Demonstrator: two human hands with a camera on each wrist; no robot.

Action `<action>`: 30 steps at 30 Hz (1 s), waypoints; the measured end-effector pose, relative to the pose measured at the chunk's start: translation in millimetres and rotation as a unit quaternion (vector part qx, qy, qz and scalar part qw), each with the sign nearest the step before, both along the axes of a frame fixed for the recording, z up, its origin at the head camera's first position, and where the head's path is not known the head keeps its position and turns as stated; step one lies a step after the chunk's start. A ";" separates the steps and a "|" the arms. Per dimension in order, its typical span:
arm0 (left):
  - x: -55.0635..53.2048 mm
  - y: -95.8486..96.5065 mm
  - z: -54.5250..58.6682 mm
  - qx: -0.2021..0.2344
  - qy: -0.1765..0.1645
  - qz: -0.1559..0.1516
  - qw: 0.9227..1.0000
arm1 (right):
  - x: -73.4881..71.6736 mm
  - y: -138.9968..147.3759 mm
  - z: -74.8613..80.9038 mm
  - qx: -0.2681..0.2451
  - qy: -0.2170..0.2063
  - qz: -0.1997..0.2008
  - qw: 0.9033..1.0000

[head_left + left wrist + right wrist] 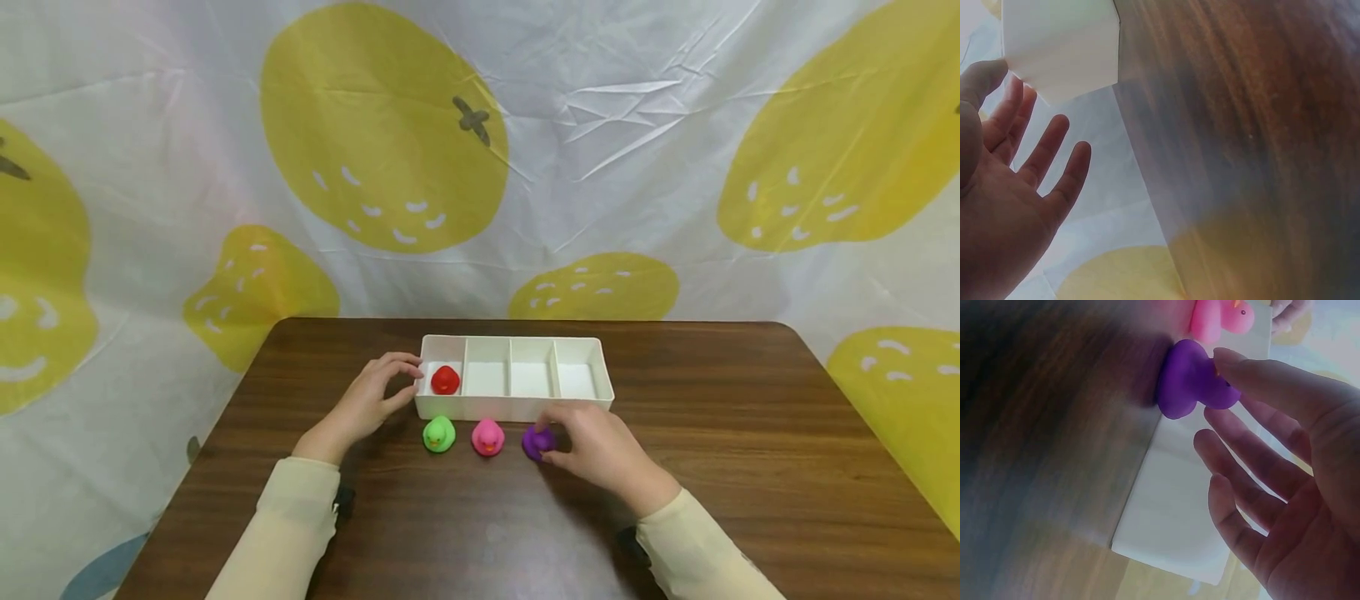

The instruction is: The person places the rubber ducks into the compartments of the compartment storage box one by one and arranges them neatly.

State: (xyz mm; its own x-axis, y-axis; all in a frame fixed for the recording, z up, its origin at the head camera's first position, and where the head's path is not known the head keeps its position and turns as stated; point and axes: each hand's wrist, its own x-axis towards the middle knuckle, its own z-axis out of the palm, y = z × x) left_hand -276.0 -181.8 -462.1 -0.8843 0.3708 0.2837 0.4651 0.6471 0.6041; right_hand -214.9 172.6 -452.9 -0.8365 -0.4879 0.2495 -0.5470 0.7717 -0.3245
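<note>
A white tray (480,408) with a row of compartments stands on the table. A red rubber duck (446,381) sits in its leftmost compartment. In front of the tray stand a green rubber duck (438,434), a pink rubber duck (488,437) and a purple rubber duck (537,444). My right hand (592,442) pinches the purple duck, thumb and index finger on opposite sides of its head, as the right wrist view shows; the duck (1185,381) is on the table. My left hand (367,400) rests its fingertips against the tray's left end, the fingers loosely extended.
The brown wooden table (750,467) reaches out on both sides of the tray. Right behind its far edge hangs a white cloth (615,167) with a yellow fruit print. Both forearms wear cream sleeves (285,517).
</note>
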 end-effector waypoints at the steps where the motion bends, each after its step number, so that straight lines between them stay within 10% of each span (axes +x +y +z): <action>1: 0.1 0.2 0.0 0.000 -0.001 0.000 1.000 | 0.2 0.1 -0.4 0.000 0.001 0.000 1.000; 30: 0.9 -0.4 1.3 -0.006 -0.002 0.000 1.000 | 1.6 -1.3 4.9 -0.015 0.016 -0.002 1.000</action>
State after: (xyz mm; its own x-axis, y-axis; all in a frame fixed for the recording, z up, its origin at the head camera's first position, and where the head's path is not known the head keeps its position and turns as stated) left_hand -275.2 -182.2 -460.8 -0.8850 0.3748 0.2761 0.4635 0.6537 0.5982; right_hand -213.4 171.2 -448.0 -0.8297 -0.4760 0.2916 -0.5544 0.7640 -0.3301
